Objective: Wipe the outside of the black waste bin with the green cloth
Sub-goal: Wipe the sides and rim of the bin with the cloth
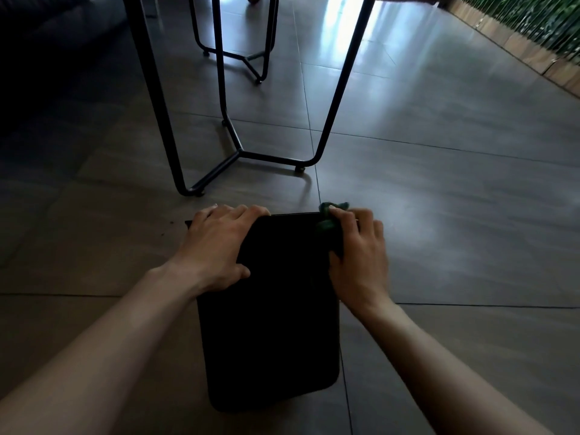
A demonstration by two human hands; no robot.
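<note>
Head view looks down on the black plastic waste bin [270, 312], which lies on its side on the grey tiled floor [439, 215], long axis running away from the person, rim end far. Left hand [216, 249] is spread flat over the far left corner, pressing it steady and gripping nothing. Right hand [357, 255] is closed on the crumpled green cloth [326, 226] against the far right edge, just beside the rim. Judging by this, the next stroke runs back along the right side toward the body. Open floor lies to the right; the black metal desk legs [238, 152] stand just beyond the rim.
</note>
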